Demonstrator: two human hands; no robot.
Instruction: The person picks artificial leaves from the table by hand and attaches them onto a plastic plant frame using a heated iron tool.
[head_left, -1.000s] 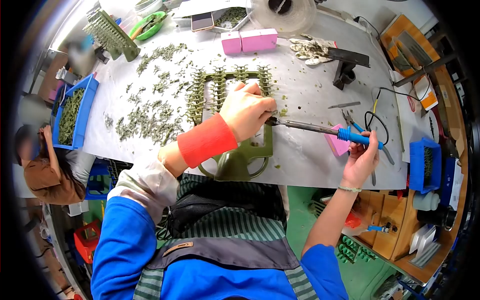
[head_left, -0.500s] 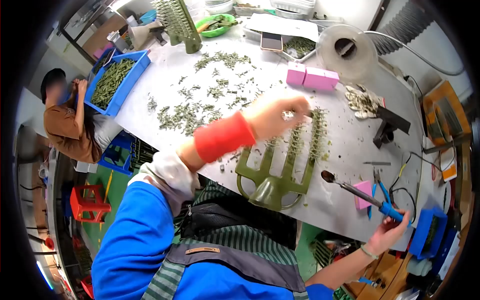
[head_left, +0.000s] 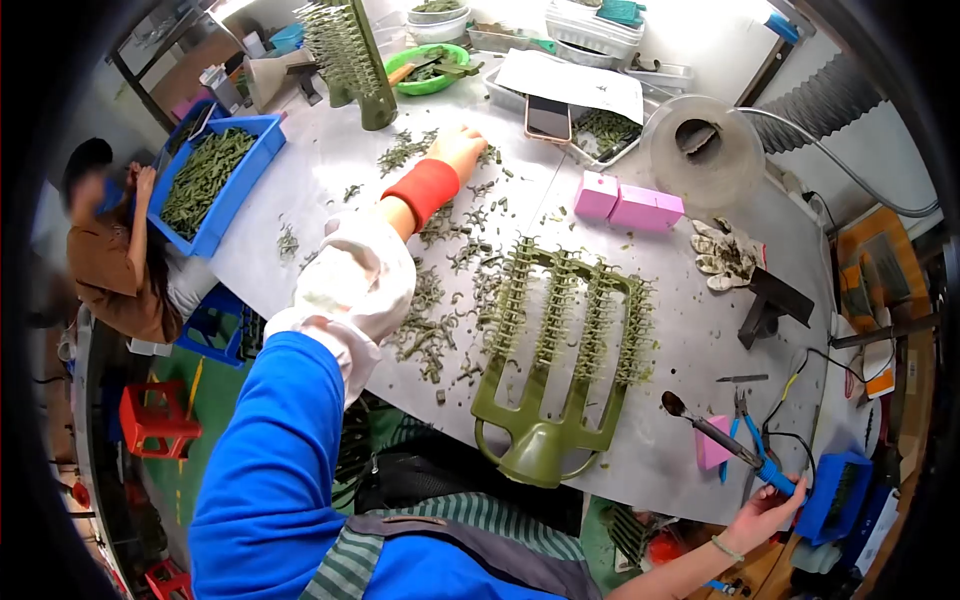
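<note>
My left hand (head_left: pixel 458 150), with a red band (head_left: pixel 422 190) at the wrist, reaches to the far part of the table over small loose green pieces (head_left: pixel 400 150). Its fingers are curled together, and whatever they pinch is hidden. At lower right, my right hand (head_left: pixel 768 512) is closed around the blue handle of a soldering iron (head_left: pixel 740 450), whose broad dark tip points up and left. Between the hands lies a flat green fork-shaped frame (head_left: pixel 535 455), its several bars lined with small hooked green pieces (head_left: pixel 555 310). The iron's tip is apart from the frame.
Pink blocks (head_left: pixel 645 207), a stained glove (head_left: pixel 728 255), a black metal stand (head_left: pixel 770 305) and pliers (head_left: pixel 740 420) are on the right. A phone (head_left: pixel 548 118) lies near the back trays. At left, another person (head_left: pixel 120 250) sits by a blue bin (head_left: pixel 250 170).
My left hand has moved from above the frame to the loose pieces farther back, uncovering the frame's rows. My right hand still holds the soldering iron. The view has shifted slightly.
</note>
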